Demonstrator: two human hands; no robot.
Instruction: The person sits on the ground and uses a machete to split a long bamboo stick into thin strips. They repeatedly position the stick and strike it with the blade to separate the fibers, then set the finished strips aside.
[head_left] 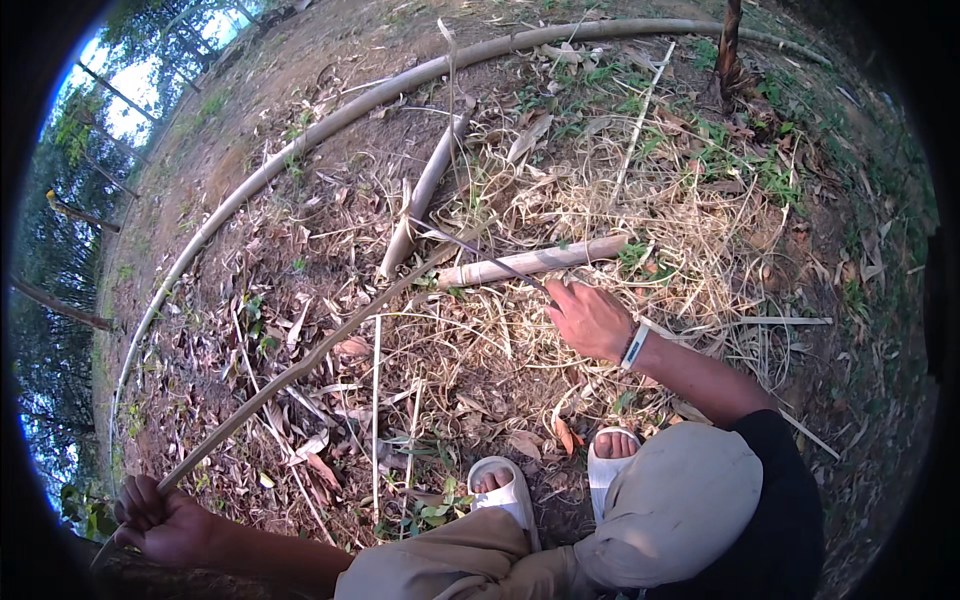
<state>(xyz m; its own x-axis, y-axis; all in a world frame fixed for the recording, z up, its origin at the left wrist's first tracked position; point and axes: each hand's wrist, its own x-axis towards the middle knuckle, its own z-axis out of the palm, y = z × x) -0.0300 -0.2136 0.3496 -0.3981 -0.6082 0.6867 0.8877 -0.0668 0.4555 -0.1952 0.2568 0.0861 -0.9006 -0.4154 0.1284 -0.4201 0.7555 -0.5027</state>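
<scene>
Your left hand (160, 522) clasps the bamboo strip (300, 370), likely light and springy, best held near its end; your right hand (592, 320) grips the knife (490, 258).

Handle of knife (497, 264) concealed by right hand (592, 322), right of centre; beige trousers (450, 560) cut off at lower edge.

I get plain daylight: the sky (130, 78) glares white at upper left, the straw (715, 235) looks sunlit, the right hand (596, 320) bright, the left hand (168, 525) darker. Fisheye distortion curves my view, its right edge dim and soft.
</scene>
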